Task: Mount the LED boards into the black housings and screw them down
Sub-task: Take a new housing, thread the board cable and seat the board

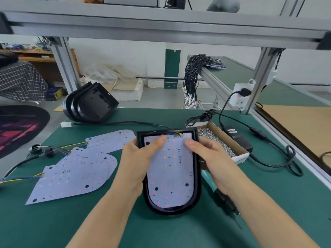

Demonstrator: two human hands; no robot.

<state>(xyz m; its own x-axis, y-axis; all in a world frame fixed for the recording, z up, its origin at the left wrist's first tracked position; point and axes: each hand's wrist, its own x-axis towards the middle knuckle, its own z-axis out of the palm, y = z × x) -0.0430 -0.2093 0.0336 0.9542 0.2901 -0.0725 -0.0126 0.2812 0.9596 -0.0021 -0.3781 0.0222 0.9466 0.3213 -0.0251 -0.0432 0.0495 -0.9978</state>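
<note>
One LED board lay inside a black housing at the centre of the green bench, its rounded end toward the person. The left hand gripped the housing's left wall, thumb pressed on the board's upper left corner. The right hand gripped the right wall, thumb pressed on the upper right corner. Both hands were therefore closed around the housing and held no tool. Coloured wires showed at the board's top edge.

No screws were discernible on this board; whether it sat fully home could not be told. Judged status: seating in progress, fastening outstanding.

Several more boards lay loose to the left, wires attached. A stack of empty housings stood at the far left of the bench. A box of screws sat just right of the work. An electric screwdriver lay beneath the right forearm, untouched.
</note>
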